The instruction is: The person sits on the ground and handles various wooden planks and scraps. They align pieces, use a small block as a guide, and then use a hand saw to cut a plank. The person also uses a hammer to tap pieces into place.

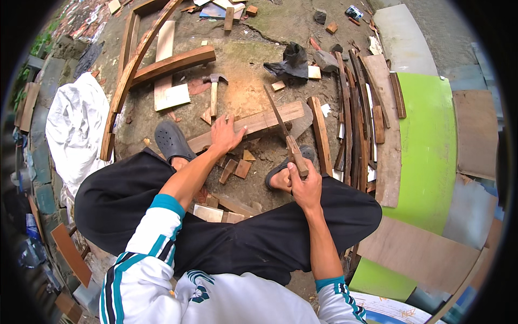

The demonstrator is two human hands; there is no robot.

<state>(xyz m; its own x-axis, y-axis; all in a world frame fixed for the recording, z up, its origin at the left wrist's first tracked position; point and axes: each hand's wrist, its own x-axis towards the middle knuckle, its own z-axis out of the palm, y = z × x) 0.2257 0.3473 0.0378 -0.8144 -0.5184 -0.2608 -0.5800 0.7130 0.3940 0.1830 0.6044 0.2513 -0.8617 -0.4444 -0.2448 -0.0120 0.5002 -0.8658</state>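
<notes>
A long wooden plank (264, 120) lies slantwise in front of me, its right end farther away. Pressed on its top is my left hand (226, 134), fingers spread and thumb stretched to the right. My right hand (305, 186) is wrapped round the wooden handle (295, 154) of a handsaw. The saw's narrow blade (277, 113) points away from me and crosses the plank near its right end; whether its teeth touch the wood I cannot tell. Beyond my left hand, a claw hammer (214, 94) rests on the ground.
Small wood offcuts (236, 168) lie between my dark clogs (174, 141). Long wood strips (356, 119) and a green board (426, 178) are on the right. A curved wooden frame (132, 70) and white cloth (78, 127) lie left. A black plastic bag (291, 60) sits ahead.
</notes>
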